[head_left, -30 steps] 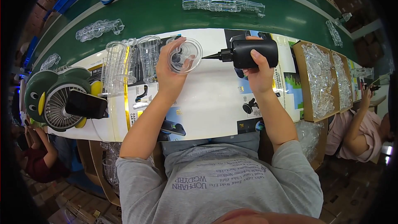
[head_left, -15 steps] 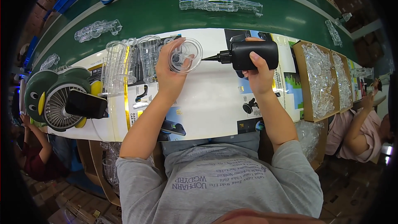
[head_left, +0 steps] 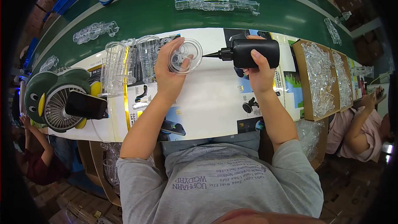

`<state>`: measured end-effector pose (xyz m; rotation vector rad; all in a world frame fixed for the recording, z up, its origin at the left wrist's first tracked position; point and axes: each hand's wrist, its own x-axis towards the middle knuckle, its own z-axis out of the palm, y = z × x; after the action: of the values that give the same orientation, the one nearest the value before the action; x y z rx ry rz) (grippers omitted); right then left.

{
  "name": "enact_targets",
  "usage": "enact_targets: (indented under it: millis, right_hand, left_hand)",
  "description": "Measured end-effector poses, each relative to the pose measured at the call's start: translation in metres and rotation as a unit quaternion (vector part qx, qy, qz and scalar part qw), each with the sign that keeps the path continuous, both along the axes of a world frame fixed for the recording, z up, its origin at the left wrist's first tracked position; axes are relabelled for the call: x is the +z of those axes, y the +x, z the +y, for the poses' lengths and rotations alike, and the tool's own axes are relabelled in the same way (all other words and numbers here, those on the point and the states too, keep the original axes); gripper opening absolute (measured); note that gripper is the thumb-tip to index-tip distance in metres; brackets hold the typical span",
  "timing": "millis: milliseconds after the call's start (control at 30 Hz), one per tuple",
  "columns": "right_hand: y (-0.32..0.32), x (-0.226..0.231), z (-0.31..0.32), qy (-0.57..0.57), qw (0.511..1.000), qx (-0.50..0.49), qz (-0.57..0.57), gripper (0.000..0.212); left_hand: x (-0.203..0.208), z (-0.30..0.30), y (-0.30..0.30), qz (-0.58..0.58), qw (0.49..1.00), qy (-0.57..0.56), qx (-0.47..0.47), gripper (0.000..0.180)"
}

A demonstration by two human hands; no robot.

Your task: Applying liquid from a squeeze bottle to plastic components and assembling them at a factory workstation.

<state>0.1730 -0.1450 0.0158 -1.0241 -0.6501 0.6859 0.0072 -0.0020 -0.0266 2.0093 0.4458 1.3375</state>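
My left hand (head_left: 167, 72) is closed round a clear plastic cylinder (head_left: 196, 49), its round open end turned up toward me. Closed on a black squeeze bottle (head_left: 265, 54), my right hand (head_left: 261, 74) holds it sideways with the thumb on its side. The bottle's thin black nozzle (head_left: 213, 54) points left, and its tip is at the cylinder's rim; whether it touches cannot be made out. Just left of my left hand, several clear tubes (head_left: 114, 64) lie side by side on the printed sheet (head_left: 207, 108).
A penguin-shaped fan (head_left: 62, 103) with a phone (head_left: 86, 104) against it stands at the left. On the right, a cardboard tray (head_left: 306, 79) holds many small clear parts. Clear assemblies (head_left: 217, 3) lie on the green belt (head_left: 153, 16) beyond the sheet. Other people sit at both sides.
The clear assemblies on the green belt have shifted slightly left. The bottle and my right hand have moved a touch; both hands keep their hold.
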Motion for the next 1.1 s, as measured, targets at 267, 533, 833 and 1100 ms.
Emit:
enact_targets:
  millis: [267, 533, 833, 1100]
  right_hand:
    - [-0.001, 0.0, 0.001, -0.001, 1.0, -0.022, -0.001, 0.037]
    - [-0.001, 0.001, 0.002, -0.001, 0.999, -0.034, 0.002, 0.036]
    - [0.004, 0.002, 0.005, 0.021, 0.999, -0.036, 0.017, 0.036]
    - [0.005, 0.001, 0.0, 0.019, 0.998, -0.038, 0.042, 0.034]
  left_hand:
    - [0.006, -0.002, -0.002, 0.014, 1.0, 0.004, -0.003, 0.038]
    - [0.008, 0.002, -0.006, 0.045, 0.998, 0.03, -0.011, 0.037]
    - [0.007, 0.009, -0.009, 0.033, 0.998, -0.014, -0.042, 0.043]
    - [0.014, 0.004, -0.012, 0.05, 0.995, -0.005, -0.083, 0.042]
